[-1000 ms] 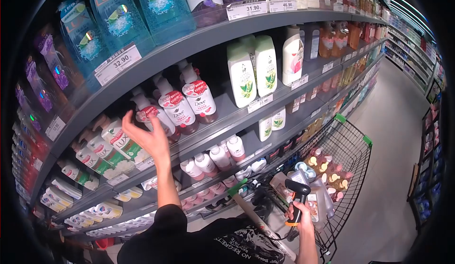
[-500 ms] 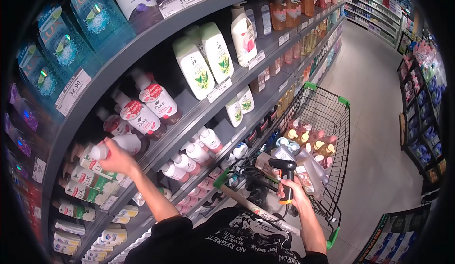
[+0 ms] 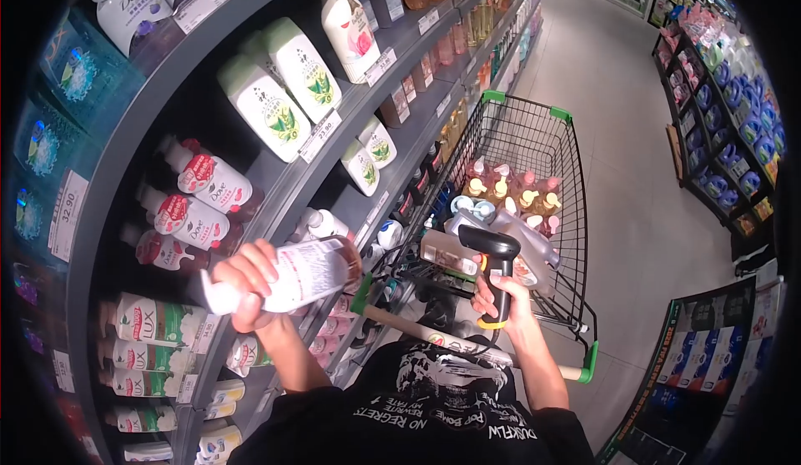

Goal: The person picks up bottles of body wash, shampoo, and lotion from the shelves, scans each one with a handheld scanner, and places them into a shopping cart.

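Note:
My left hand is wrapped round the neck of a white pump bottle, which lies nearly sideways in front of the shelves, its printed back label facing up and its base to the right. My right hand grips a black and yellow barcode scanner by its handle, above the near end of the shopping cart. Red-labelled Dove pump bottles stand on the shelf behind my left hand. Below them are green and white LUX bottles.
A wire shopping cart with green corners holds several pump bottles. Shelves of toiletries with price tags run along the left. A dark display rack stands across the aisle floor, and a lower display is at bottom right.
My left hand has drawn the bottle away from the shelf, down and to the right, turning its back label up. The view has shifted, and the scanner is still in my right hand.

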`<control>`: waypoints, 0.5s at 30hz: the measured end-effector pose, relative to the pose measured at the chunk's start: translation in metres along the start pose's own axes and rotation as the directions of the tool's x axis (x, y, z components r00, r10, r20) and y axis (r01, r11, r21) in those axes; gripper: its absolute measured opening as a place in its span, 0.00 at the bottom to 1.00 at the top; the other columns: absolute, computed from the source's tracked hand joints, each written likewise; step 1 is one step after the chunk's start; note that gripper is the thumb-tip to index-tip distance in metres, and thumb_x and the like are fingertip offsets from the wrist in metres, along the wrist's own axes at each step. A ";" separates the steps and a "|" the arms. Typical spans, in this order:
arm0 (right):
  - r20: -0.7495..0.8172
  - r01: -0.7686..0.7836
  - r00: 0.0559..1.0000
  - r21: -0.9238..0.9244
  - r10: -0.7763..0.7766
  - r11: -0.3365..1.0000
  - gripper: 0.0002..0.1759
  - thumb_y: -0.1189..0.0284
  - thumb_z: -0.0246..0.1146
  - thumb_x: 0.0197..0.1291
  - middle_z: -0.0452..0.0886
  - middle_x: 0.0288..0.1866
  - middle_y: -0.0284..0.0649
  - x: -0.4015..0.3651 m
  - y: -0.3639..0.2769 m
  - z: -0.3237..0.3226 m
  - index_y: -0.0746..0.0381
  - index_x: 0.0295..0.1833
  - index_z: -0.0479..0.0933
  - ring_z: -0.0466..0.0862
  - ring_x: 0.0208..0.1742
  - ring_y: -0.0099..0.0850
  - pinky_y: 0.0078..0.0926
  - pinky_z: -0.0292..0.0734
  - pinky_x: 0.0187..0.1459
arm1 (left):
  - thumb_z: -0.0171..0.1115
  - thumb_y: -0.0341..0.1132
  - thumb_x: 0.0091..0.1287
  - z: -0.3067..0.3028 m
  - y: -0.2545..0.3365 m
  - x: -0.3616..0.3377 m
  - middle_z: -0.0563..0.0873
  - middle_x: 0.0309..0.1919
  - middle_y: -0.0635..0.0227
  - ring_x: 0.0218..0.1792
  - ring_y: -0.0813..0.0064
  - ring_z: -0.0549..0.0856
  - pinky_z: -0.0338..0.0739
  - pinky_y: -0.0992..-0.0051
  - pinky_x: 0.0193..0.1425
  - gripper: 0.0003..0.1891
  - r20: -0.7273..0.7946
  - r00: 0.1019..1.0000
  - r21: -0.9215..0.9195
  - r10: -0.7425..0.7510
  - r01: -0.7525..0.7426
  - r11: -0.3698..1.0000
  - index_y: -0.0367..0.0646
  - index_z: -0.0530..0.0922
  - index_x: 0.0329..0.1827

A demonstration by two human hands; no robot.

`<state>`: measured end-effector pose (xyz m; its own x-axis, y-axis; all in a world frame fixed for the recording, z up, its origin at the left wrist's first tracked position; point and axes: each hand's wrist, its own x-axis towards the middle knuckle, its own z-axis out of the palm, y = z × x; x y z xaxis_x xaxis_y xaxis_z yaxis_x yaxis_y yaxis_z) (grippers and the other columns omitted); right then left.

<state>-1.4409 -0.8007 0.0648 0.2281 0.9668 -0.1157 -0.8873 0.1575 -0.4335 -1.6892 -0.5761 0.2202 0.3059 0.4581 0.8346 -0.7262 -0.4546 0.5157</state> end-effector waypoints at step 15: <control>0.230 -0.136 0.966 0.075 0.116 0.988 0.28 0.71 0.56 0.62 0.70 0.19 0.38 -0.016 0.000 0.029 0.69 0.67 0.62 0.68 0.12 0.23 0.26 0.70 0.22 | 0.68 0.29 0.43 0.053 -0.061 0.018 0.81 0.14 0.66 0.18 0.68 0.81 0.73 0.69 0.28 0.09 0.380 0.909 -0.220 -0.168 0.266 0.938 0.43 0.73 0.18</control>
<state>-1.4564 -0.8101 0.0923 0.0257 0.9987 0.0435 -0.9375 0.0392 -0.3457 -1.6071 -0.5803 0.2142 0.6346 0.2029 0.7457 -0.7358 -0.1364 0.6633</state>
